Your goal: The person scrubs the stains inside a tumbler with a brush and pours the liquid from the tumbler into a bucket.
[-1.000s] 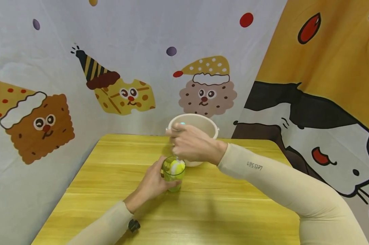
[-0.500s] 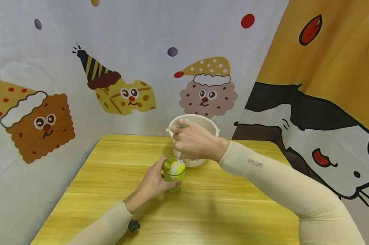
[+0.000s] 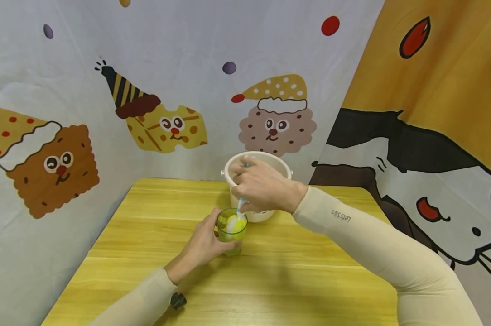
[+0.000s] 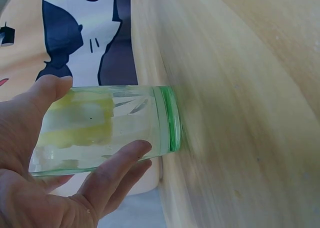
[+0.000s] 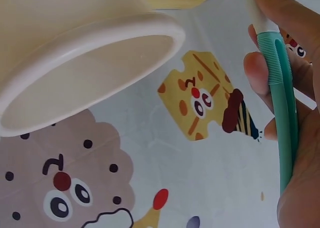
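My left hand grips a clear green drinking glass, thumb and fingers around its sides. In the left wrist view the base of the glass meets the tabletop. A yellow and white sponge head sits inside the glass, belonging to a cup brush. Above it, my right hand holds the brush by its handle. The right wrist view shows that teal handle lying along the palm, with fingers curled about it. Part of the brush is hidden behind the right hand in the head view.
A cream bucket stands behind the right hand near the table's back edge. The yellow wood-grain table spreads below both forearms. Printed cartoon cloth hangs behind and beside it. A small black object is at the left forearm.
My right hand has moved slightly up and to the right, and more of the brush's shaft shows above the glass. The left hand and glass stay in place.
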`<state>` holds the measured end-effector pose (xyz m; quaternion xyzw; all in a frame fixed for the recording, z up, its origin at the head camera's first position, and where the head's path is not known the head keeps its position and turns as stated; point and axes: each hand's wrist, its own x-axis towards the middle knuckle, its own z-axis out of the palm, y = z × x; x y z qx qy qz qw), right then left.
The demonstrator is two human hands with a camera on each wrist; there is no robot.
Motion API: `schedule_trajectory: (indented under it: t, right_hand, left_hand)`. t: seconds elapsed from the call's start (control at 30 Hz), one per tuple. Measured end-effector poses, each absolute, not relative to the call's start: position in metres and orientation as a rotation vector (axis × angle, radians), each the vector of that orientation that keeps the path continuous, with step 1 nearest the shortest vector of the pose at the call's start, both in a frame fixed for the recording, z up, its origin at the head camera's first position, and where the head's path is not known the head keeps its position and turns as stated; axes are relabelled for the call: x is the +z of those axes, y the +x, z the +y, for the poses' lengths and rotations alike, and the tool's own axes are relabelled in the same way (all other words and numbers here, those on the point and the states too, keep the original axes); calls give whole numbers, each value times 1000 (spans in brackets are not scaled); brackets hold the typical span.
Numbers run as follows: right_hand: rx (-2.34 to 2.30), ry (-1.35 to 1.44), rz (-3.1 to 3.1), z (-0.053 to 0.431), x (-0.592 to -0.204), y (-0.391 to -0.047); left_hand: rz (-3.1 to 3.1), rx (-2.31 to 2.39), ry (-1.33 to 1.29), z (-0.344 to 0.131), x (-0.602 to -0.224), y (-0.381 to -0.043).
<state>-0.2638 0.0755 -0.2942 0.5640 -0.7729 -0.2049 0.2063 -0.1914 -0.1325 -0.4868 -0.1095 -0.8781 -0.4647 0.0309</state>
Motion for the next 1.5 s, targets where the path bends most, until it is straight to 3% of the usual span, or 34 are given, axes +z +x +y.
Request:
schedule_trajectory:
  t: [0.63, 1.5]
  right_hand:
    - [-209, 1529, -2308, 93, -309, -275]
    - [112, 1230, -2433, 120, -338, -270]
  left_hand:
    - [-2707, -1405, -337, -132, -488, -189]
    - [-2696, -1392, -346, -129, -489, -192]
